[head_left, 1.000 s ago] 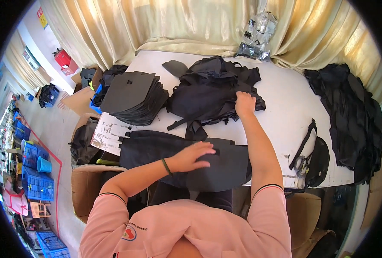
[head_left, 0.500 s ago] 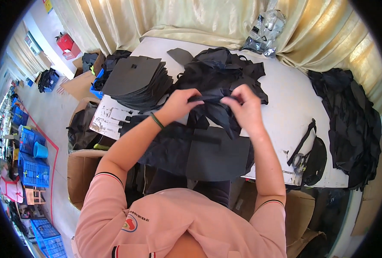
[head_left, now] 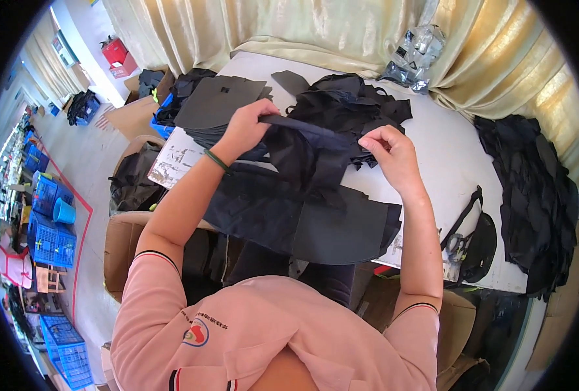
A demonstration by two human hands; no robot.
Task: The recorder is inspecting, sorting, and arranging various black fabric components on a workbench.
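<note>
- Currently, black cloth [head_left: 309, 153] hangs at upper ctr of frame.
- L hand [head_left: 247, 130] grip: clamped on its upper-L corner.
- R hand [head_left: 393, 155] grip: near its R end; can't tell if clamped.
- Pref. pinch both ends evenly; tension edge w/o creasing.

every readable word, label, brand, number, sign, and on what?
Pink short-sleeved shirt: small dark characters beside a round red-and-blue emblem; not transcribed here.
Small red box, upper left: pale marks, too small to read.
Crumpled clear plastic bag: any print too blurred to read.
Black fabric piece in the left hand: no text visible.
</note>
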